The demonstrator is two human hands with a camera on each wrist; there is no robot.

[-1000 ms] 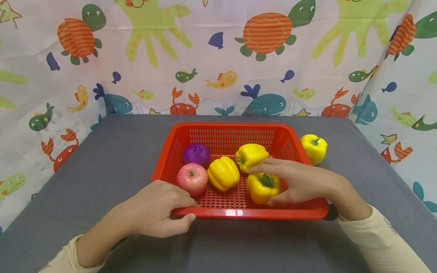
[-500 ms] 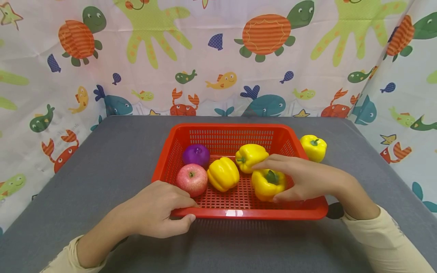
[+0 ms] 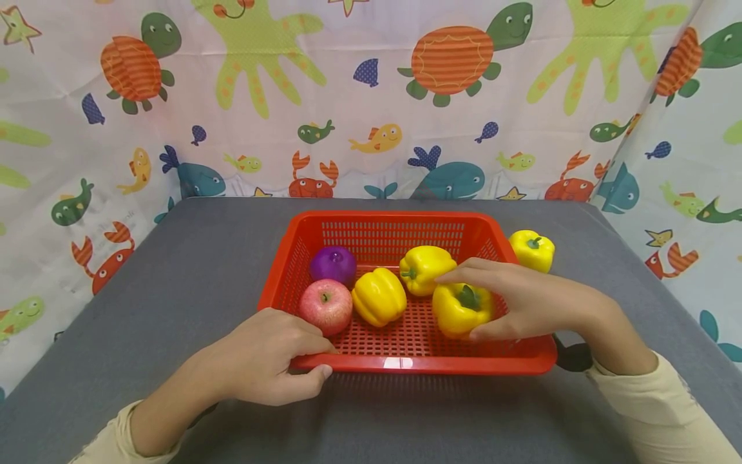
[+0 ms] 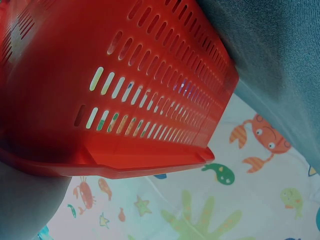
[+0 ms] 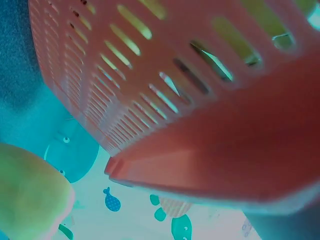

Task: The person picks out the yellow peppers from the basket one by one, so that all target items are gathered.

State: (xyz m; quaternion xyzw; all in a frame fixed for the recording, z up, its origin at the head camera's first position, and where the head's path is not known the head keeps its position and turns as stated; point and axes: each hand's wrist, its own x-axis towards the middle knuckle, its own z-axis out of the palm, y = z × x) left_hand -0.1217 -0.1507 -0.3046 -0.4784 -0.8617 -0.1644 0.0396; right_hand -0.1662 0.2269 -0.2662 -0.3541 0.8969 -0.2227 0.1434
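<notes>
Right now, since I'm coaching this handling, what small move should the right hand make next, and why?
I'd probably have the right hand close more snugly on the front-right yellow pepper: its thumb lies at the pepper's near side and its fingers arch over it. The left hand grips the near rim of the red basket, which should steady it.

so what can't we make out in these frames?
Held yellow pepper, right side: head view, behind the right hand.
Left hand, most fingertips: head view, behind the hand itself.
What lies in the red basket: left wrist view, behind its wall, slivers through slots only.
Loose yellow pepper: right wrist view, cut off by left edge.
</notes>
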